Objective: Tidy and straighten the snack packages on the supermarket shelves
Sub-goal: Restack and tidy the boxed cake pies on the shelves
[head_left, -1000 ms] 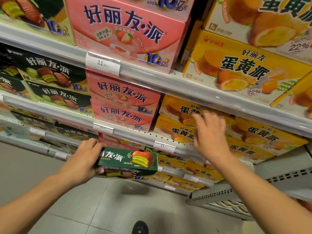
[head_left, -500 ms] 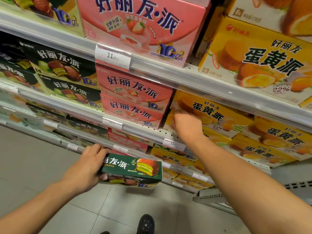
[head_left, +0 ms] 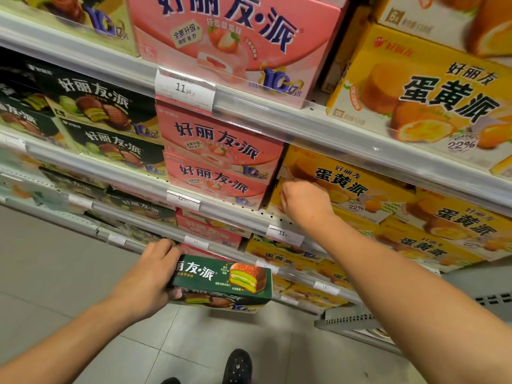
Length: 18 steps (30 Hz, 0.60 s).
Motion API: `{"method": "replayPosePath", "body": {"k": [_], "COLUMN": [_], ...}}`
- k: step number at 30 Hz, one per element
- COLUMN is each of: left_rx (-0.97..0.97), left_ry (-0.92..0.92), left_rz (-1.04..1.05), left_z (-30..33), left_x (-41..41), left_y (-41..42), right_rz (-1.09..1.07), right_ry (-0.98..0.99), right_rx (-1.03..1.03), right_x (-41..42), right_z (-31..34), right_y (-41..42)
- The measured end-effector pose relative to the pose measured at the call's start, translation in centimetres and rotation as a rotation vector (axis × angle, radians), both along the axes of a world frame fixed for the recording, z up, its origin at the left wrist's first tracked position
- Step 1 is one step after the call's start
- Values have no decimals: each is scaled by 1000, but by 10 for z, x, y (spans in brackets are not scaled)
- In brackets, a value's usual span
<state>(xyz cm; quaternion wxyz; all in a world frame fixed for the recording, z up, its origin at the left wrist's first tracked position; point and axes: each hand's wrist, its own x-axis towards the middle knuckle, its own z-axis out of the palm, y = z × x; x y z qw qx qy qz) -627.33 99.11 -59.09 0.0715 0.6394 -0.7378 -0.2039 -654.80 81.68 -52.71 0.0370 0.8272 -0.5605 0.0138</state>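
- The step in hand looks like straightening the yellow row: the right hand (head_left: pixel 303 202) reaches into the middle shelf (head_left: pixel 235 214) and its fingers curl onto the left front corner of the tilted yellow box (head_left: pixel 346 181), the upper one of a stack at the shelf's front edge, just beside the two stacked pink boxes (head_left: pixel 219 159).
- That yellow box sits askew: its long axis runs roughly left to right along the shelf, but its printed face slopes down toward the right and it does not lie square on the yellow boxes below and to its right.
- The left hand (head_left: pixel 146 278) holds a green box (head_left: pixel 224 281) by its left end, out in front of the lower shelves and over the floor (head_left: pixel 69 273), fingers wrapped over the top edge and thumb underneath.
- The green box lies level, long axis left to right, printed top turned up toward the camera, and the pie picture at its right end.
- Judged from this, the next move calls for turning or pushing the yellow box until its front edge lines up with the shelf lip and its neighbours, without knocking the pink stack.
- The green box probably belongs with the matching dark green boxes (head_left: pixel 110 128) toward the left end of the same shelf; it is not yet shelved.
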Motion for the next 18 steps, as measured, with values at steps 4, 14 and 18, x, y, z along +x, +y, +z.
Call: {"method": "replayPosePath", "body": {"k": [4,14,18], "left_rx": [-12,6,29], "left_ry": [-4,-36,-48], "left_rz": [-23,-33,-13], "left_z": [-1,-4,-4], "left_x": [-1,-2,-3], "left_y": [-1,4,5], "right_rz": [-29,32,90], "right_ry": [-31,-35,-38], "right_rx": [23,100,55], "right_x": [1,-1,-6], "right_z": [3,4,3], "right_y": [0,-2,1]}}
